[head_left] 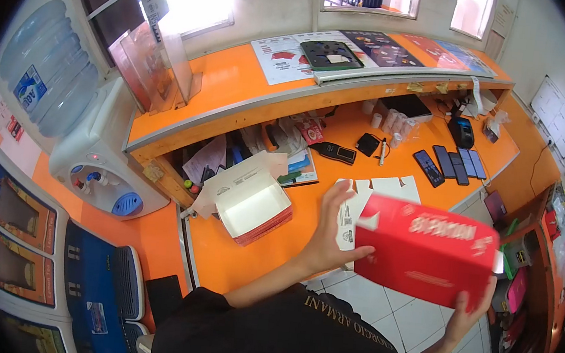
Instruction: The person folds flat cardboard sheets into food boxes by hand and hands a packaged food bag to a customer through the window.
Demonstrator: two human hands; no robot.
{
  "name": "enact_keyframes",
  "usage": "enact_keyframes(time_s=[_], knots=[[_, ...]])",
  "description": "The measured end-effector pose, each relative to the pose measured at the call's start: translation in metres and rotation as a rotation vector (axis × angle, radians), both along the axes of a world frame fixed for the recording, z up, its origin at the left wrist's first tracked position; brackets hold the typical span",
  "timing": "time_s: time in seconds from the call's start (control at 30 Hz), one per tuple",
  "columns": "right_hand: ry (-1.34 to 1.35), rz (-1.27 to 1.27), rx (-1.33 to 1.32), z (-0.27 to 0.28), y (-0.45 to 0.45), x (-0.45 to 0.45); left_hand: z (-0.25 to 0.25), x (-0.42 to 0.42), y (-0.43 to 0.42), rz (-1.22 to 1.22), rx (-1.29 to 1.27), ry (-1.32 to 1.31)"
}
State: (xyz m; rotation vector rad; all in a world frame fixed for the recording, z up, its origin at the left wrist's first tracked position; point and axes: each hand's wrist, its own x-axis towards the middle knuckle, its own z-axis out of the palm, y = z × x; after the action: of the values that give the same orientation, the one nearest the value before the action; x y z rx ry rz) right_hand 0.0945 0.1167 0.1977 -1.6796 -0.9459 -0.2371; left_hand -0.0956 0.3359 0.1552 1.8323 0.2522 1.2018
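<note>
A red box [425, 251] with white lettering is held up in front of the body, over the desk's front edge. My left hand [335, 232] is at its left end, thumb against the red side and fingers raised and apart behind it. The lower right corner of the box is gripped by my right hand [474, 307], partly hidden by the box. Behind the red box, flat white cardboard [394, 187] lies on the orange desk. An open box [249, 204], white inside and red outside, stands on the desk to the left.
Several phones [457, 165], a card terminal [461, 132] and paper rolls [396, 125] lie on the desk [220, 259]. A raised orange counter [227, 76] runs behind. A water dispenser [111, 153] stands left, shelves [530, 289] right.
</note>
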Motion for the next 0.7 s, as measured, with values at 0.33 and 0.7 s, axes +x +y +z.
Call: enact_keyframes(time_s=[0.33, 0.7], knots=[[-0.221, -0.236, -0.507, -0.036, 0.043, -0.030, -0.007, -0.008, -0.018, -0.592, -0.972, 0.274], [-0.746, 0.334, 0.003, -0.052, 0.070, -0.072, 0.010, 0.013, -0.012, -0.734, -1.345, 0.157]])
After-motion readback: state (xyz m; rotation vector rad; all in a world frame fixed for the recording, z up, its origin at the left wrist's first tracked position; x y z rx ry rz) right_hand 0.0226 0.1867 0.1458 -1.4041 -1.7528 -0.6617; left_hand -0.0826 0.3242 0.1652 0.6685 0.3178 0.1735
